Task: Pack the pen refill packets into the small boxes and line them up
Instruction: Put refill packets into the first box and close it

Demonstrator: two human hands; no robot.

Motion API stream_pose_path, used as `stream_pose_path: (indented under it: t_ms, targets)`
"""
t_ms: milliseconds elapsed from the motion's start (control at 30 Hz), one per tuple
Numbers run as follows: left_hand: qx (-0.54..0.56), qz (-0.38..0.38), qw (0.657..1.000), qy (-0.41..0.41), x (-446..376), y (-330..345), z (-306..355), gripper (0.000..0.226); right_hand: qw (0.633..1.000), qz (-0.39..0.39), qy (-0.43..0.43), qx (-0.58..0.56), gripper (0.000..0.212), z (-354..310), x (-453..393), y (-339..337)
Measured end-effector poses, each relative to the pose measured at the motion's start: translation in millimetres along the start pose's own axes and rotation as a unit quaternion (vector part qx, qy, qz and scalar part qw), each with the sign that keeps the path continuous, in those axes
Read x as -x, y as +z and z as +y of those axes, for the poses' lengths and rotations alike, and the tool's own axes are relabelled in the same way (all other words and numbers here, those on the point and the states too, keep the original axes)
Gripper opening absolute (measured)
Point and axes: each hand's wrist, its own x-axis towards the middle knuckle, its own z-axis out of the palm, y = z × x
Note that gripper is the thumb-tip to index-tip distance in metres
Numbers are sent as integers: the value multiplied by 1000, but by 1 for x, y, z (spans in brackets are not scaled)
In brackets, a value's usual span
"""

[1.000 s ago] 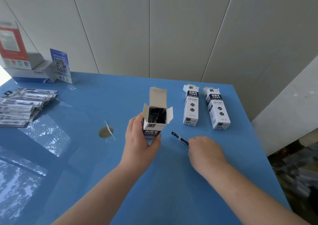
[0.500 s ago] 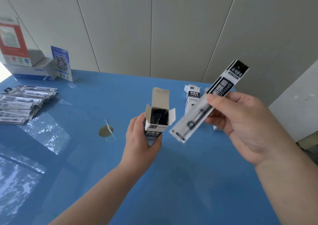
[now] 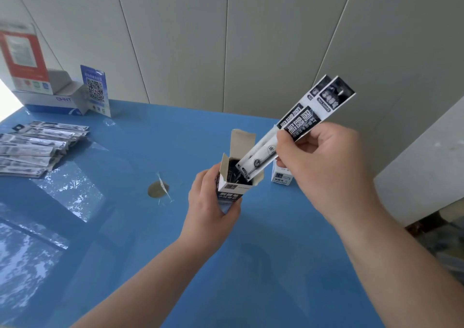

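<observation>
Right hand: our right hand (image 3: 324,162) pinches two refill packets (image 3: 296,129) near their middle, thumb on the printed face, fingers curled behind.
Packets: they slant down to the left, lower ends just inside the mouth of the open box (image 3: 232,182), upper ends fanned apart in the air.
Left hand: our left hand (image 3: 211,207) wraps the lower part of the box and holds it upright above the blue table (image 3: 125,227); the top flap stands open.
Box contents: dark shapes show inside, so we judge it already partly filled.
Handling: we judge the packets light, thin and flexible, with a glossy film that could slip; a hold near the middle keeps them from bowing, and sliding the grip upward should let them drop in.
Risk: the fanned tops suggest the pair may splay and catch on a side flap.
Packed box: one closed box (image 3: 281,177) lies behind our right hand, mostly hidden.
Supply: a pile of loose packets (image 3: 37,149) lies far left on the table.
Backdrop: a QR card (image 3: 95,90) and a white carton (image 3: 55,100) sit by the wall.
</observation>
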Motion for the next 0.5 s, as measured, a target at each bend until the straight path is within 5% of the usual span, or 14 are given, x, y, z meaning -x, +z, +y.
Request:
stream_pose_path:
  t_ms: [400, 500]
  targets:
    - [0, -1, 1000, -7, 0, 2, 0, 62, 993, -83, -79, 33, 16, 4, 1, 2]
    - [0, 0, 1000, -11, 0, 1, 0, 58, 993, -54, -99, 40, 21, 1, 1, 1]
